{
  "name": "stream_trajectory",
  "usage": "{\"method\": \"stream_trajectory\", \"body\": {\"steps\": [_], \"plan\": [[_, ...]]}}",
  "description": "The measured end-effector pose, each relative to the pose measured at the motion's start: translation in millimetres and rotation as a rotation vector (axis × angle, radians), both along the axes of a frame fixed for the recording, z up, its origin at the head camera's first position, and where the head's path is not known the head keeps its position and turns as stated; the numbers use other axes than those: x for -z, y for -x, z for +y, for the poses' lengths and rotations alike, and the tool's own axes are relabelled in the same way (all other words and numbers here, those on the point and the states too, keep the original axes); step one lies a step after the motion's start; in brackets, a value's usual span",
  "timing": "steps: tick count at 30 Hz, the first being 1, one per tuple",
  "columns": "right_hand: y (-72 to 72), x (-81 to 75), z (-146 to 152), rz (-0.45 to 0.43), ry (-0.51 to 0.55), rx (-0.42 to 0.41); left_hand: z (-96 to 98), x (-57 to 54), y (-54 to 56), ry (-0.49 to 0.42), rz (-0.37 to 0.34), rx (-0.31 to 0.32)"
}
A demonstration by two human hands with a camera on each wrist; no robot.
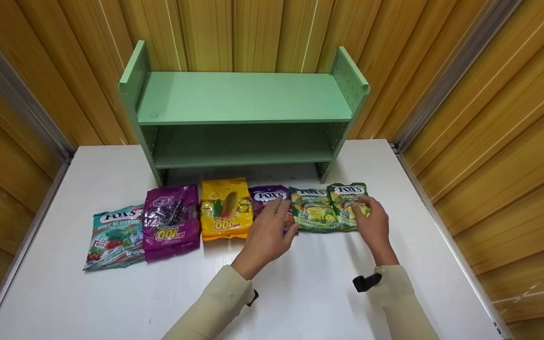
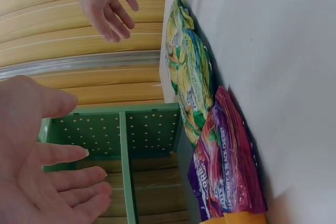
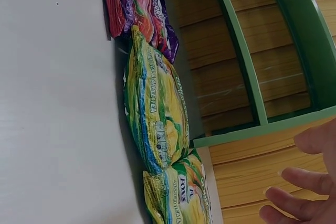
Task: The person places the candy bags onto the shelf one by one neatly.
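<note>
A yellow bag [image 1: 225, 210] lies left of the left hand [image 1: 268, 233], a purple FOX'S bag [image 1: 261, 193] beneath it, a green bag [image 1: 313, 210] between the hands, another green bag [image 1: 345, 194] under the right hand [image 1: 375, 224]; only the wrist views show both hands clear, fingers loosely spread, holding nothing

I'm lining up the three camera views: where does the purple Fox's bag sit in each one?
Head: the purple Fox's bag is just below the centre, partly hidden by the left hand.
Left wrist: the bag is at lower right.
Right wrist: the bag is at the top, left of centre.
Shared landmark: the green shelf.
</note>
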State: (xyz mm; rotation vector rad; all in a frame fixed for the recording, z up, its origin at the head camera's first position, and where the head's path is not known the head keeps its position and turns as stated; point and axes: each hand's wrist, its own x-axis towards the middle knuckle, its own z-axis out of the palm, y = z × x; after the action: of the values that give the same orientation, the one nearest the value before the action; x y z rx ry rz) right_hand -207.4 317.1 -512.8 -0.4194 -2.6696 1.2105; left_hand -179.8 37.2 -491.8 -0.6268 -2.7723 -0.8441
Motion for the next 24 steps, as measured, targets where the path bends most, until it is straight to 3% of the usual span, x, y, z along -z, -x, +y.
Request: {"method": "stream_trajectory", "body": {"steps": [7, 15, 24], "plan": [[2.7, 5.4, 3, -0.05, -0.004, -0.001, 8.9, 3.6, -1.7, -0.005, -0.112, 0.019], [7.4, 11.7, 7, -0.11, 0.051, -0.002, 11.9, 8.1, -3.3, -0.003, -0.132, 0.021], [13.8, 20.5, 10, -0.109, 0.058, 0.037, 16.2, 11.3, -4.7, -0.001, -0.124, 0.025]]}}
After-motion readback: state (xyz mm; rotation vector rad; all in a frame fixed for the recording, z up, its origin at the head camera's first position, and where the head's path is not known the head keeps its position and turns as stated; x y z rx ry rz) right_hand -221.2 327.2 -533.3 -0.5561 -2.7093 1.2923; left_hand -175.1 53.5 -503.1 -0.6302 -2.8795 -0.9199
